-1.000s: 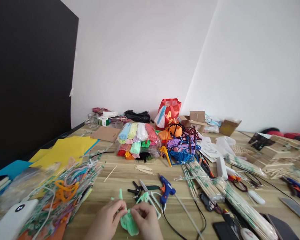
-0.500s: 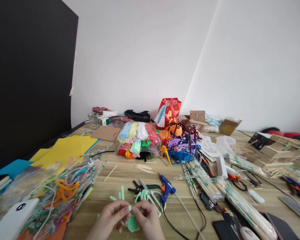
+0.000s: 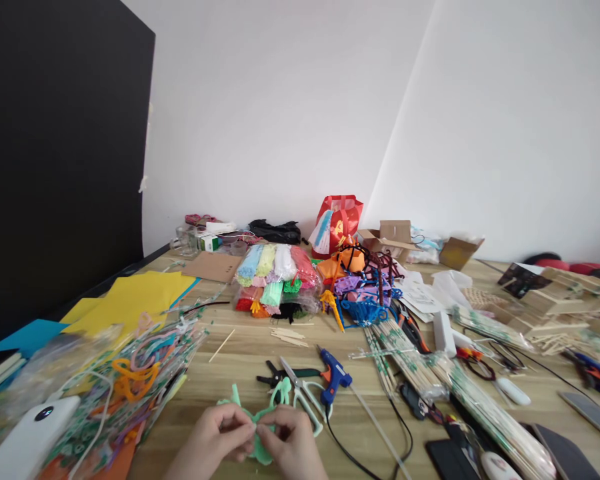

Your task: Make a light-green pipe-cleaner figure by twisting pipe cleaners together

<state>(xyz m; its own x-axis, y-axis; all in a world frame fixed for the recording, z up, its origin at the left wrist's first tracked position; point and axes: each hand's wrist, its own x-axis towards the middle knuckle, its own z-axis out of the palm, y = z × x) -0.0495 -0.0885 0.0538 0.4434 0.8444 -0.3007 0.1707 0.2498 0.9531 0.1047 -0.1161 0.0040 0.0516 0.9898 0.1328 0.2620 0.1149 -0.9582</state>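
Both my hands meet at the bottom centre over the wooden table (image 3: pixel 245 363). My left hand (image 3: pixel 215 437) and my right hand (image 3: pixel 290 440) are closed in pinches on a mint-green pipe-cleaner figure (image 3: pixel 263 443). Short green ends (image 3: pixel 237 398) stick up behind my fingers. Most of the figure is hidden under my hands. Just behind lie white-handled scissors (image 3: pixel 303 393), black pliers (image 3: pixel 275 375) and a blue glue gun (image 3: pixel 334 379).
A heap of bagged coloured pipe cleaners (image 3: pixel 125 383) and a white device (image 3: pixel 27 437) lie at the left, with yellow paper (image 3: pixel 130 297) behind. Packs of coloured stems (image 3: pixel 275 273), a blue basket (image 3: pixel 365 310), bamboo skewer bundles (image 3: pixel 430 377) and wooden pieces (image 3: pixel 560 310) fill the middle and right.
My hands have dropped slightly and drawn closer on the green figure. The upright green ends now bend lower and sit further left than a second ago.
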